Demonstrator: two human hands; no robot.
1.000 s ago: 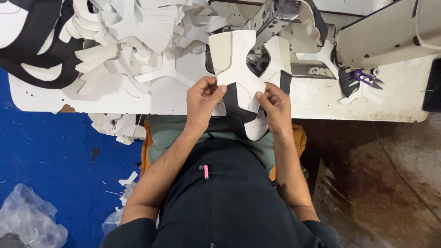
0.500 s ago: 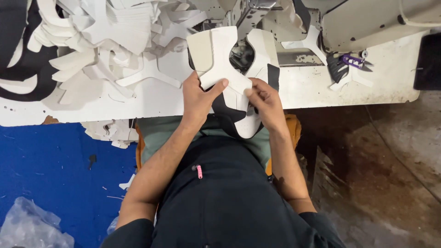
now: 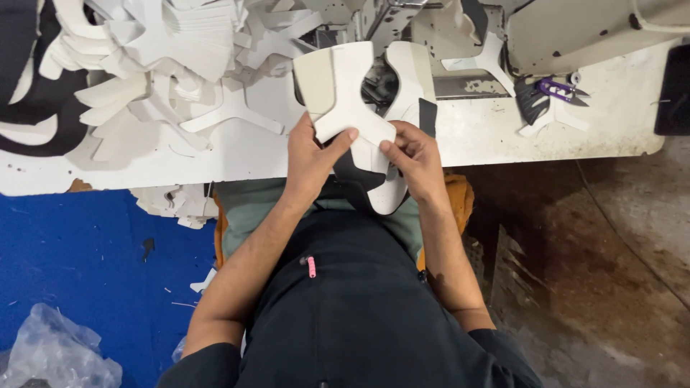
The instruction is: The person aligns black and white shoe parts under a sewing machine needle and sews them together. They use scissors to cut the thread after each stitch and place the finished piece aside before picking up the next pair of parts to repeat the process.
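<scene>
A white and black shoe-upper piece (image 3: 359, 122) is held at the near edge of the tabletop (image 3: 503, 136), at about 12 o'clock from the seated person's lap. The left hand (image 3: 310, 154) is closed on the piece's left side, with the thumb laid across the white panel and the fingers tucked beneath it. The right hand (image 3: 415, 159) is closed on the right side, its thumb pressed on the white panel close to the left thumb, the two tips near each other but apart. The lower end of the piece, with its black panel, hangs over the tabletop edge toward the lap. The upper end is spread toward a sewing machine (image 3: 575, 29), which is seen at 12 to 1 o'clock. A large heap of white cut pieces (image 3: 158, 65) is piled at 10 o'clock, well apart from the hands. A purple-handled thread snipper (image 3: 557, 90) lies at 2 o'clock, beside a dark scrap. More white scraps (image 3: 176, 201) hang below the tabletop at 9 o'clock. A blue floor (image 3: 79, 266) with a crumpled clear plastic bag (image 3: 50, 352) is seen at 8 o'clock.
</scene>
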